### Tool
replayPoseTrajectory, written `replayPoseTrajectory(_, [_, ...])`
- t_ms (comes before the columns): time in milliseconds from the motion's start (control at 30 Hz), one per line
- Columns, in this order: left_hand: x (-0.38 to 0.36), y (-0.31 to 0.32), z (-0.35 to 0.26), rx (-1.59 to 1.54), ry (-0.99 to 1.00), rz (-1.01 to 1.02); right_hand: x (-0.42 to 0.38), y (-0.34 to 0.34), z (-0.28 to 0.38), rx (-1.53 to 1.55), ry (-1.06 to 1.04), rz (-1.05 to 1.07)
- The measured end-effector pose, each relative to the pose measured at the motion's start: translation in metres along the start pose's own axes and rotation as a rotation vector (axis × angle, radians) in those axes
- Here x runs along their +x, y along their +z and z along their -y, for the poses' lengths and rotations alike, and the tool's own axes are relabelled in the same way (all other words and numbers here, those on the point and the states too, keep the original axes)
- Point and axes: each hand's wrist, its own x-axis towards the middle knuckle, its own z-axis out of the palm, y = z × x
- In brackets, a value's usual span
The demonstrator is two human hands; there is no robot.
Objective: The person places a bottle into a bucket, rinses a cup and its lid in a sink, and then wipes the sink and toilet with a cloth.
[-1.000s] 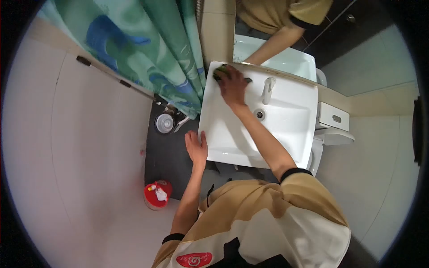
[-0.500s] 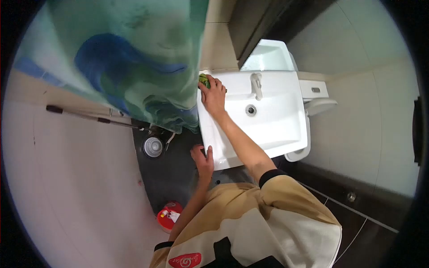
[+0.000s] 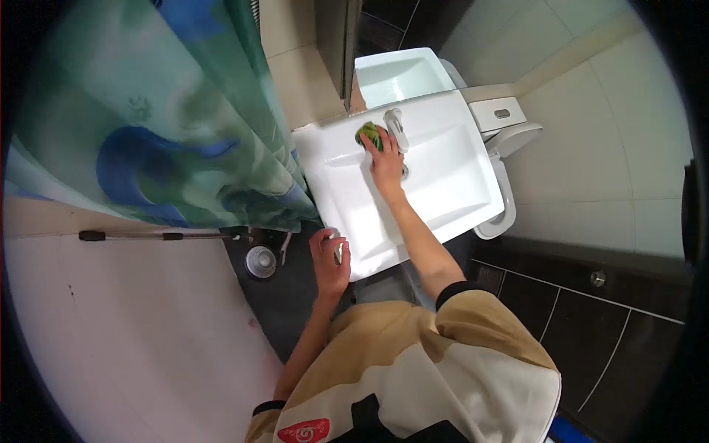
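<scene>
A green and yellow scouring sponge [image 3: 367, 134] is pressed on the white washbasin [image 3: 329, 159], on the back ledge just left of the faucet [image 3: 396, 129]. My right hand [image 3: 385, 164] is closed on this sponge, with the fingertips over it and the palm above the bowl. The drain [image 3: 405, 171] is partly covered by that hand. My left hand [image 3: 331, 260] grips the near left corner of the washbasin, its fingers curled and the thumb against the rim.
To the left hangs a green and blue shower curtain [image 3: 177, 140], touching the washbasin's side. A long-handled pole [image 3: 170, 236] and a round grey-white object [image 3: 261, 262] are below it. On the right stands a white toilet [image 3: 502, 196]. A mirror [image 3: 399, 77] rises behind the washbasin.
My right hand has slid the sponge from the back left corner rightward to beside the faucet. My left hand stays at the near left corner. The camera view has shifted, and the red bucket is out of sight.
</scene>
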Motion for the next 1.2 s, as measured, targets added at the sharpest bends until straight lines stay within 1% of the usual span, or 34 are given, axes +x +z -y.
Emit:
replayPoseTrajectory(33, [0.001,0.001,-0.008,-0.03,-0.05,0.004,-0.002,-0.005,-0.01,0.033,-0.073,0.005])
replayPoseTrajectory(100, [0.002,-0.007,-0.014,-0.042,-0.06,0.018,-0.008,-0.005,-0.028,0.096,-0.219,0.014])
replayPoseTrajectory(133, [-0.001,-0.008,-0.018,-0.052,-0.072,0.019,-0.015,-0.007,-0.036,0.11,-0.236,0.065])
replayPoseTrajectory(200, [-0.01,-0.013,-0.018,-0.029,-0.027,0.037,-0.029,-0.013,-0.049,0.137,-0.27,0.168])
replayPoseTrajectory(233, [-0.012,-0.013,-0.017,-0.018,-0.004,0.045,-0.03,-0.017,-0.063,0.167,-0.327,0.118])
replayPoseTrajectory(267, [-0.01,-0.01,-0.016,0.002,0.018,0.047,-0.032,-0.019,-0.085,0.168,-0.298,0.102])
replayPoseTrajectory(300, [-0.006,-0.006,-0.015,0.022,0.041,0.048,-0.025,-0.033,-0.098,0.363,-0.112,0.064])
replayPoseTrajectory(333, [-0.003,-0.001,-0.016,0.042,0.063,0.05,-0.022,-0.047,-0.123,0.276,-0.095,0.014])
replayPoseTrajectory(367, [-0.001,0.005,-0.02,0.012,0.016,0.064,-0.02,-0.061,-0.147,0.19,-0.075,-0.034])
replayPoseTrajectory(400, [0.0,0.013,-0.025,-0.017,-0.031,0.078,-0.017,-0.072,-0.163,0.178,0.04,-0.064])
replayPoseTrajectory(467, [0.011,0.035,-0.034,-0.071,-0.109,0.094,-0.012,-0.079,-0.193,0.122,0.105,-0.039])
replayPoseTrajectory(533, [0.028,0.069,-0.038,-0.114,-0.179,0.1,-0.015,-0.083,-0.192,0.23,0.146,0.02])
replayPoseTrajectory(567, [0.037,0.089,-0.04,-0.128,-0.219,0.11,-0.016,-0.075,-0.198,0.314,0.072,0.019])
replayPoseTrajectory(600, [0.047,0.113,-0.038,-0.172,-0.295,0.156,-0.022,-0.072,-0.193,0.476,0.219,0.073])
replayPoseTrajectory(633, [0.052,0.145,-0.025,-0.287,-0.309,0.157,-0.027,-0.08,-0.18,0.657,0.509,0.318])
replayPoseTrajectory(667, [0.059,0.173,-0.018,-0.354,-0.376,0.196,-0.036,-0.08,-0.18,0.712,0.429,0.465])
replayPoseTrajectory(700, [0.057,0.21,0.018,-0.239,-0.15,0.171,-0.033,-0.081,-0.182,0.622,0.237,0.37])
replayPoseTrajectory(733, [0.069,0.228,0.01,-0.198,-0.375,0.243,-0.028,-0.081,-0.185,0.533,0.048,0.269])
replayPoseTrajectory(767, [0.068,0.251,0.018,-0.014,-0.308,0.248,-0.018,-0.092,-0.184,0.681,0.256,0.219])
replayPoseTrajectory(800, [0.067,0.272,0.029,0.17,-0.24,0.255,0.002,-0.098,-0.188,0.683,0.306,0.204])
replayPoseTrajectory(833, [0.072,0.282,0.025,0.169,-0.263,0.233,0.031,-0.124,-0.175,0.635,0.255,0.178])
replayPoseTrajectory(867, [0.078,0.287,0.016,0.169,-0.285,0.211,0.053,-0.133,-0.166,0.671,0.246,0.242])
replayPoseTrajectory(900, [0.09,0.295,0.001,0.13,-0.357,0.198,0.073,-0.124,-0.17,0.508,0.126,0.296])
replayPoseTrajectory(933, [0.097,0.308,0.004,0.157,-0.325,0.179,0.088,-0.099,-0.182,0.295,-0.018,0.317])
replayPoseTrajectory(967, [0.103,0.321,0.012,0.183,-0.293,0.161,0.097,-0.097,-0.188,0.317,-0.044,0.433])
replayPoseTrajectory(1000, [0.106,0.331,0.017,0.21,-0.261,0.142,0.095,-0.071,-0.194,0.336,-0.054,0.394])
replayPoseTrajectory(1033, [0.108,0.335,0.019,0.182,-0.256,0.12,0.086,-0.06,-0.191,0.345,-0.084,0.327])
replayPoseTrajectory(1067, [0.119,0.346,0.022,0.133,-0.229,0.136,0.091,-0.075,-0.192,0.327,0.062,0.473])
replayPoseTrajectory(1100, [0.131,0.357,0.032,0.187,-0.247,0.156,0.095,-0.091,-0.199,0.347,0.069,0.532])
replayPoseTrajectory(1133, [0.146,0.368,0.043,0.242,-0.261,0.174,0.099,-0.088,-0.208,0.35,0.0,0.427])
replayPoseTrajectory(1167, [0.16,0.369,0.044,0.393,-0.332,0.247,0.107,-0.097,-0.212,0.425,0.019,0.444])
replayPoseTrajectory(1200, [0.169,0.368,0.003,0.46,-0.397,0.278,0.109,-0.104,-0.222,0.435,-0.061,0.384])
